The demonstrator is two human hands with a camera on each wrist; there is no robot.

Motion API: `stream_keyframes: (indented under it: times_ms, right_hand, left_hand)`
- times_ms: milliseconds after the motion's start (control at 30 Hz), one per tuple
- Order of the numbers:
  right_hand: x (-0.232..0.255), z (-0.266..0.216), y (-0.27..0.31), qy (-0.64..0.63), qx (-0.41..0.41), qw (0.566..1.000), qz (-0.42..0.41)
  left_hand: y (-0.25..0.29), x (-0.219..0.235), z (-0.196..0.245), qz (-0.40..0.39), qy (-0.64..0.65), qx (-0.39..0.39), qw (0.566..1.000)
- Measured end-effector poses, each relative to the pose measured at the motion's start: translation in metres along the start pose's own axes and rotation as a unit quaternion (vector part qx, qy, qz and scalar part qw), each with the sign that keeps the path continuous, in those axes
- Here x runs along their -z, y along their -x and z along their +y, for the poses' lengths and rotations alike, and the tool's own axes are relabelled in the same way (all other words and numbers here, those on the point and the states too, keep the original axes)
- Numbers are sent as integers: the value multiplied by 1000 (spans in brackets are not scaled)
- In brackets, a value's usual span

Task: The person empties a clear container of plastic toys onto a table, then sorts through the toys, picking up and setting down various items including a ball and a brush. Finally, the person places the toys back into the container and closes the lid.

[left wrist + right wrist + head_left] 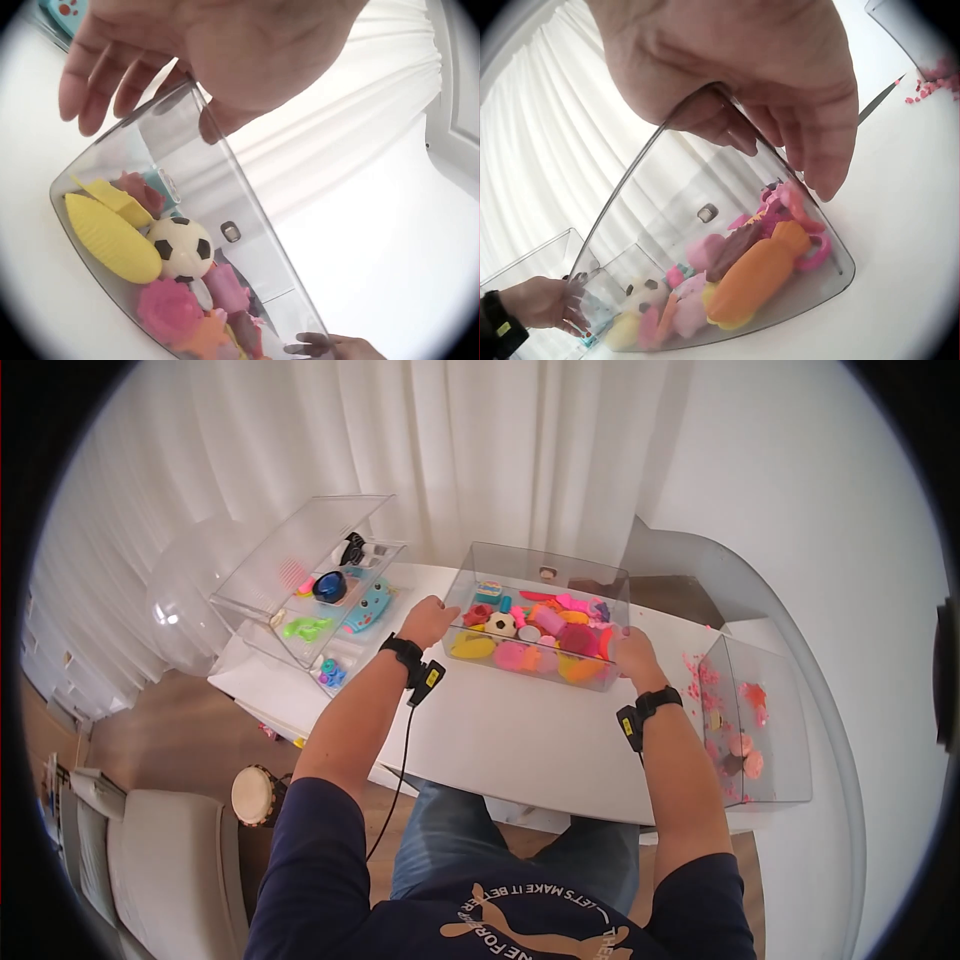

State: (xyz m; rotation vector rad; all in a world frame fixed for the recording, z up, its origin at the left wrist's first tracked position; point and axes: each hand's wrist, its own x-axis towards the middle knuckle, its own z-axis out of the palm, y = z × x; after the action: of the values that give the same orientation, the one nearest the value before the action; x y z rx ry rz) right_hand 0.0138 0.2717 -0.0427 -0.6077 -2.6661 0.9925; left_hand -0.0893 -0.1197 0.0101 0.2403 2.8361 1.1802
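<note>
A clear bin (pixel 540 672) full of colourful toys stands at the middle of the white table, with a hand at each end. My left hand (pixel 430 622) grips its left end; in the left wrist view the thumb of this hand (pixel 217 52) is on one side of the wall and the fingers on the other. My right hand (pixel 636 653) holds the right end, and in the right wrist view the hand (pixel 742 75) hooks over the rim. Inside lie a soccer ball (pixel 180 249), a yellow toy (pixel 112 238) and an orange toy (pixel 757 281).
At the left, a clear divided case (pixel 270 640) holds a blue round thing (pixel 329 587) and other toys. Another clear bin (pixel 775 770) stands at the right end, with pink bits (pixel 692 672) scattered beside it. A drum (pixel 254 796) stands on the floor at the left.
</note>
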Motion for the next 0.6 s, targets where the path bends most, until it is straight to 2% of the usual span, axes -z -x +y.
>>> stream_keyframes:
  times_ms: [33, 133, 233, 333, 433, 533, 600]
  right_hand:
    - [4, -6, 6, -4, -5, 1000, -16]
    - [12, -17, 21, -14, 1, 1000, -7]
    - [13, -19, 28, -5, 30, 1000, 2]
    - [18, -33, 47, -42, 45, 997, 41]
    - [27, -48, 66, -63, 21, 997, 38]
    - [23, -40, 76, -23, 68, 996, 61]
    - [23, -40, 82, -8, 55, 997, 62]
  left_hand:
    - [-5, -5, -1, -11, -19, 1, 1000]
    - [-15, -16, -15, 33, -70, -67, 995]
    - [-6, -18, -21, 60, -45, -93, 993]
    - [5, -19, -26, 67, -29, -80, 994]
    - [12, -20, -32, 52, 0, -79, 996]
    - [15, -15, -41, 31, -13, -76, 997]
    - [16, -7, -39, 6, -25, -71, 997]
